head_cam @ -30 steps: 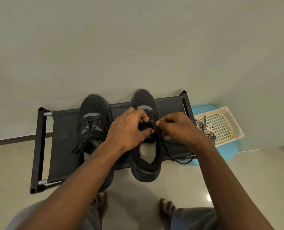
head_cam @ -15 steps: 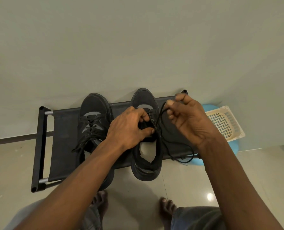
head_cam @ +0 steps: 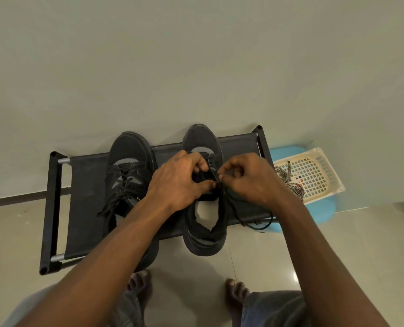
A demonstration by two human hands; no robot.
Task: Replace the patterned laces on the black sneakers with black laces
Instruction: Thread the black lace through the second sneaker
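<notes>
Your R hand is coming back down to the shoe rack after that pull up past the rack's far right corner half a sec ago. It's now sitting over the rack's middle-right, thumb & forefinger pinching the black lace right at the eyelets, other fingers curling in. Your L hand isn't letting go: it's still curling round the tongue & upper of the sneaker being laced, thumb tip nearly touching the R fingertips. The lace tail is trailing off the rack's near right edge in a loose loop.

What that's telling you, imo: one pull-through is done, slack is taken up, & you're lining up the next eyelet. Can't tell which row, since your hands are covering it.

The other sneaker, lying toward the rack's left w/ toe to the wall, is already wearing black laces, ends loose. The patterned laces are lying in the cream basket just off the rack's right end, atop a blue stool. They're showing again now your hand isn't blocking them. So you're working thru the back half: old laces out, one shoe threaded, this one partway.
</notes>
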